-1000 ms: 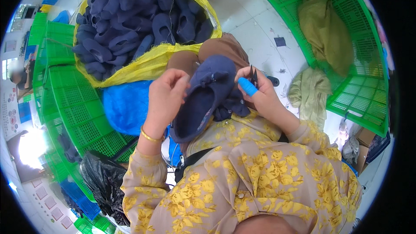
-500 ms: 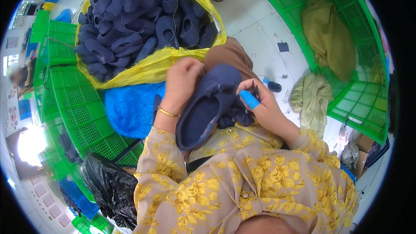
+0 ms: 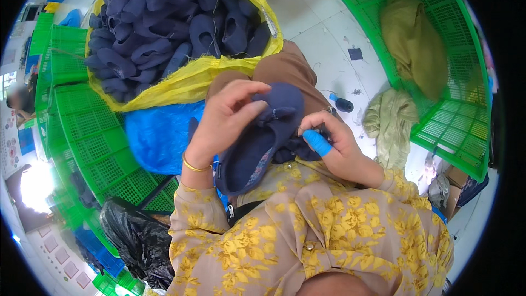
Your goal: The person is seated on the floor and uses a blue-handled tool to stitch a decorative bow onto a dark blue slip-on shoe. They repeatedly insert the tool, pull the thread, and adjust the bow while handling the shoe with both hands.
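A dark navy slipper (image 3: 245, 159) with a small bow on its upper and a patterned inside lies across my lap, opening up. My left hand (image 3: 227, 118) is over its left side beside the bow, thumb and forefinger apart at the upper. My right hand (image 3: 342, 151), blue tape wrapped round one digit, is closed in a pinch just right of the slipper. What sits in that pinch is too small to make out; a dark bit shows behind the fingers. More dark navy fabric (image 3: 298, 149) is bunched under the right hand.
Ahead on the left, a yellow sack (image 3: 181, 85) is heaped with navy slippers (image 3: 159, 27). Blue plastic (image 3: 159, 140) and green crates (image 3: 101, 148) stand left, with a black bag (image 3: 134, 241). A green crate (image 3: 463, 148) with olive cloth (image 3: 413, 44) stands right; a dark spool (image 3: 344, 104) lies on the floor.
My left hand has turned and come nearer the bow, its fingers now spread. The slipper has shifted slightly left and down. Dark pointed tips by my right hand are now mostly hidden.
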A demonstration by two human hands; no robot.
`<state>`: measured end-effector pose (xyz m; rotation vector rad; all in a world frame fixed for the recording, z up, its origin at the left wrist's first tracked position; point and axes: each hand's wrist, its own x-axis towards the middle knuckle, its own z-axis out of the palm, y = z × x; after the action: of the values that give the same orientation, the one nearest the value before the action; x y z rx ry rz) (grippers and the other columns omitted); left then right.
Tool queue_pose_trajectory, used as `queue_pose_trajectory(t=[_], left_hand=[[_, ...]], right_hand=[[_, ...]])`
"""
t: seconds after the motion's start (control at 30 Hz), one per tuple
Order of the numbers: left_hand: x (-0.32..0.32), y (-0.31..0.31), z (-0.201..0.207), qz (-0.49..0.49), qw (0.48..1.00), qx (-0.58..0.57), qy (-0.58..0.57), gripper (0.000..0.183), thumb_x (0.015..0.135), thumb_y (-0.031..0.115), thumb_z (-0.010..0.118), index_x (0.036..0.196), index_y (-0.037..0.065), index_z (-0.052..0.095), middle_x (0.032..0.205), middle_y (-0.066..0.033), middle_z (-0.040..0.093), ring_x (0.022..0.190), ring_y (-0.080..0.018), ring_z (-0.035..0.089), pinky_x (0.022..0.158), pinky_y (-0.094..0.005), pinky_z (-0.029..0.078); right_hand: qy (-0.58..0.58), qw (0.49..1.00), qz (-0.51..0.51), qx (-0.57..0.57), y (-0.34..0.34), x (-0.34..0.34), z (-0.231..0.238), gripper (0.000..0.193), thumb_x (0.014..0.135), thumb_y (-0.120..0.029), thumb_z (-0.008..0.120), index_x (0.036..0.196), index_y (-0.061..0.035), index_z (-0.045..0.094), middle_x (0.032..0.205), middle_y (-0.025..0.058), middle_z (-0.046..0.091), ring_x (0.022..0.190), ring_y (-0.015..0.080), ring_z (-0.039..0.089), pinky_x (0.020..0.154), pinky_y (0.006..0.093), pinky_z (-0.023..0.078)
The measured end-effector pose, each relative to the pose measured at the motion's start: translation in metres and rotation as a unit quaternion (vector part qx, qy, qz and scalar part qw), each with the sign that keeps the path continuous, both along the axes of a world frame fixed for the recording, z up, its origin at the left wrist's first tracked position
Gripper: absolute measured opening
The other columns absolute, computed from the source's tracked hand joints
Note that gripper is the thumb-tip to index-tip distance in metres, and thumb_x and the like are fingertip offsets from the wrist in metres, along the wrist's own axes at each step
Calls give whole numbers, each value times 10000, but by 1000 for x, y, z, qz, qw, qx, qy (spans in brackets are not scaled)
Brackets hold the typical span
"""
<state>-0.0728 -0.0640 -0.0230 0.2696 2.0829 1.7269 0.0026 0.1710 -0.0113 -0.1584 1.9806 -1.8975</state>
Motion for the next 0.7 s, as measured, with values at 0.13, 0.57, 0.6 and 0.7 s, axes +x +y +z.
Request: queue_pose_trajectory(t=[0.13, 0.57, 0.6, 0.7], left_hand=[[11, 10, 18, -11, 991, -125, 37, 197, 808, 31, 747, 974, 15, 641, 915, 15, 581, 743, -62, 522, 671, -195, 445], [24, 12, 2, 11, 987, -149, 56, 170, 830, 60, 723, 985, 16, 667, 830, -3, 569, 715, -75, 508, 645, -216, 435], [25, 16, 3, 37, 991, -122, 41, 171, 825, 57, 723, 983, 19, 670, 821, -2, 560, 718, -80, 505, 645, -221, 435], [24, 18, 6, 22, 992, -109, 60, 170, 802, 34, 719, 966, 30, 675, 815, -23, 551, 733, -117, 523, 655, -249, 443]], right_hand=[[1, 999, -46, -11, 2, 4, -1, 139, 951, -41, 526, 1085, -64, 554, 913, 6, 586, 727, 55, 482, 664, 214, 409], [52, 991, -69, 100, -27, -17, -31, 181, 830, -20, 641, 1005, -48, 604, 758, 27, 579, 618, 117, 483, 576, 264, 403], [31, 993, -72, 89, -28, -18, -30, 166, 832, -21, 641, 993, -43, 604, 750, 23, 575, 616, 106, 477, 574, 260, 401], [-12, 994, -87, 60, -28, -18, -31, 133, 839, -28, 641, 967, -32, 605, 730, 10, 566, 611, 75, 457, 565, 251, 394]])
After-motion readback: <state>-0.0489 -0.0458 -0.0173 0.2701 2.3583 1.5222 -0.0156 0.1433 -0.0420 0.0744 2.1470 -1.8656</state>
